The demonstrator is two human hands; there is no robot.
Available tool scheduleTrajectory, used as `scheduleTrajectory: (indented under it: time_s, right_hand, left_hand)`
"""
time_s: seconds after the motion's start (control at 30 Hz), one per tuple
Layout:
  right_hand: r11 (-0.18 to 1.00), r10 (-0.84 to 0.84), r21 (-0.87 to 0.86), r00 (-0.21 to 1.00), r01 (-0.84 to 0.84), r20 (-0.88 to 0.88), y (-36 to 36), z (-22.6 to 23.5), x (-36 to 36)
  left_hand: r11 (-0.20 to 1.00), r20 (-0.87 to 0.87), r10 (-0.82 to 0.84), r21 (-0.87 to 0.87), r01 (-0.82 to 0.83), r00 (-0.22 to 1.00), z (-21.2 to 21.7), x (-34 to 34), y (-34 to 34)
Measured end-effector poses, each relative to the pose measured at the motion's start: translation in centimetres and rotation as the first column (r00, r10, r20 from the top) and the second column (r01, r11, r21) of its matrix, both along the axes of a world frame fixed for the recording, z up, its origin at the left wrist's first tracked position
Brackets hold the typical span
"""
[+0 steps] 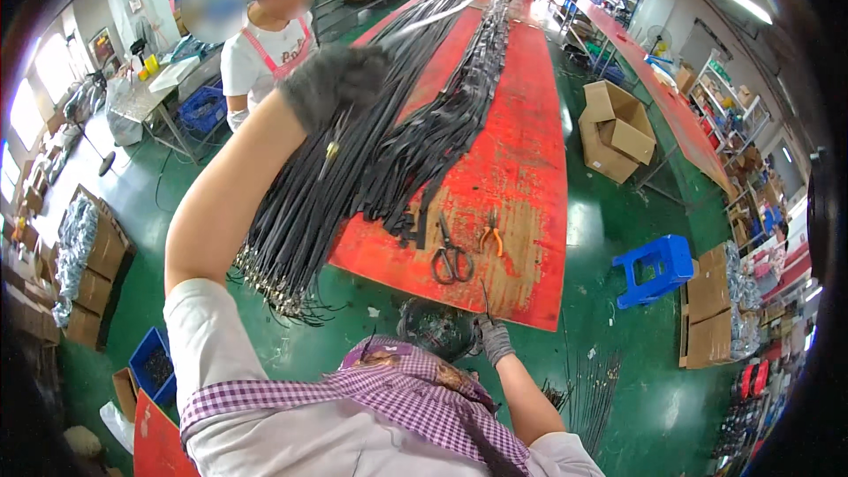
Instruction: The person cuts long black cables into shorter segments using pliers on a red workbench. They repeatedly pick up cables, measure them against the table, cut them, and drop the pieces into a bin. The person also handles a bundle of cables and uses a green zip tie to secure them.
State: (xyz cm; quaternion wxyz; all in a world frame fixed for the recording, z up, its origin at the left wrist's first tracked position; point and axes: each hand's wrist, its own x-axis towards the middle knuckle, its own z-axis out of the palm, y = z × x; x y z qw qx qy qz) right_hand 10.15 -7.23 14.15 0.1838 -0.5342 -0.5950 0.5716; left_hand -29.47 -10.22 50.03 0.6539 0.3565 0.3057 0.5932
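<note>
My left hand (338, 81), in a grey glove, is raised over the left side of the long red table (521, 168). It is closed on a thin black cable (336, 128) whose brass tip hangs just below the fist. Thick bundles of black cables (389, 150) run down the table, and their metal ends hang over its near left edge. My right hand (493, 337), also gloved, is low at the table's near edge and pinches a thin black wire (484, 296) that points up. A dark round container (437, 327) sits just left of that hand.
Black scissors (450, 261) and orange pliers (492, 237) lie near the table's front edge. A co-worker in a white shirt (261, 49) stands at the far left side. A blue stool (654, 269) and cardboard boxes (618, 128) stand on the green floor at the right. More boxes (93, 274) stand at the left.
</note>
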Motion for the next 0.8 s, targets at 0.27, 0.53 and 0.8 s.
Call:
scheduleTrajectory:
  time_s: [0.27,0.53,0.8]
  right_hand:
    - [0.959,0.266,0.133,0.957,-0.25,-0.119,-1.0,-5.5,-4.0]
    - [0.975,0.158,-0.148,0.984,-0.168,-0.077,-2.8,-3.2,-6.1]
    - [0.956,0.272,-0.174,0.936,-0.236,0.226,-2.7,-0.9,-4.7]
  left_hand:
    - [0.874,-0.09,0.287,-0.382,-0.299,0.954,-10.7,-5.1,-8.8]
    - [0.599,-0.506,0.127,-0.646,-0.473,0.853,-33.3,-19.3,-15.6]
    - [0.506,-0.767,0.037,-0.539,-0.674,0.641,-33.0,-14.0,-15.2]
